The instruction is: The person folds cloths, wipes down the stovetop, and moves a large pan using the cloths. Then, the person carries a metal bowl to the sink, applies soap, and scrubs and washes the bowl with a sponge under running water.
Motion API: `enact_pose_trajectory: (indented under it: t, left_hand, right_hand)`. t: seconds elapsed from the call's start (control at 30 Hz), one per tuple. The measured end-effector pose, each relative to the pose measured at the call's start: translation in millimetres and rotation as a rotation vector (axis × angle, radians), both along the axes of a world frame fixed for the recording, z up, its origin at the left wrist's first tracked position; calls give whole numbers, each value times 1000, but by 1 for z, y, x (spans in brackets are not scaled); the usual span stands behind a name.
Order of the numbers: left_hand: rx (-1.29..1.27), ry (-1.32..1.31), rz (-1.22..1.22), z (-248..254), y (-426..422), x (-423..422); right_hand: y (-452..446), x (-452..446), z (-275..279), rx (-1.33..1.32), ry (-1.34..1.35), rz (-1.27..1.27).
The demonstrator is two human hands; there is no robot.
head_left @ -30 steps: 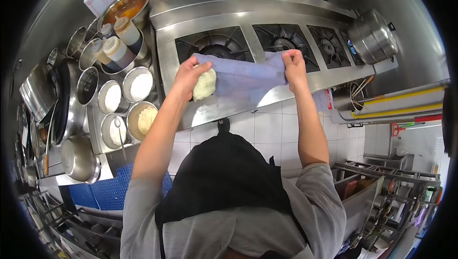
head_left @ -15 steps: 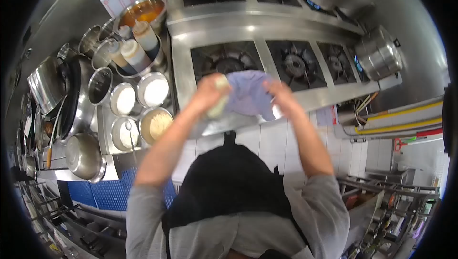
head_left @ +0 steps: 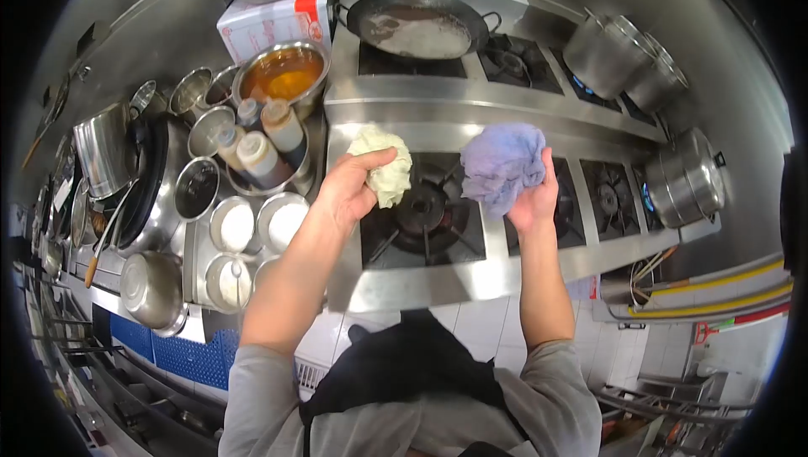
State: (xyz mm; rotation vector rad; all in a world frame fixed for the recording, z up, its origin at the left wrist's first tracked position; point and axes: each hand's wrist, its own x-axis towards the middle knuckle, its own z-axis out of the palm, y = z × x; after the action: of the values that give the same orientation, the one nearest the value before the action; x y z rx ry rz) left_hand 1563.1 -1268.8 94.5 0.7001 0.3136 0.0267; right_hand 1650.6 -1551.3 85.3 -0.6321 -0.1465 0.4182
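A crumpled pale yellow cloth is gripped in my left hand, thumb across its front. My right hand holds a bunched purple-blue cloth, with most of its fingers hidden behind the fabric. Both hands are raised over the front of the steel stove, apart from each other. Between and below the cloths shows a black burner grate.
A wide two-handled wok with whitish liquid sits on a back burner. Left stand a bowl of orange liquid, squeeze bottles and small steel pots of white contents. On the right, a steel pot is over a blue flame.
My hands have moved apart and up in view. The purple-blue cloth, spread between them before, is now bunched in my right hand. The yellow cloth stays in my left.
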Motion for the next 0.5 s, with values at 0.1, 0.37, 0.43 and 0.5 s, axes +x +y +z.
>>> enact_pose_trajectory:
  t: [0.1,0.37,0.43,0.5]
  left_hand:
    - [75,-127,143,18,13,51]
    - [742,164,404,69,104,177]
    - [1055,296,441,74,126,198]
    - [1390,382,384,59,176,220]
  right_hand:
    - [-2,48,22,127,-18,-13]
    - [-16,167,2,102,-17,2]
    - [-23,189,-1,82,-28,38]
    - [-29,208,-4,36,-50,44]
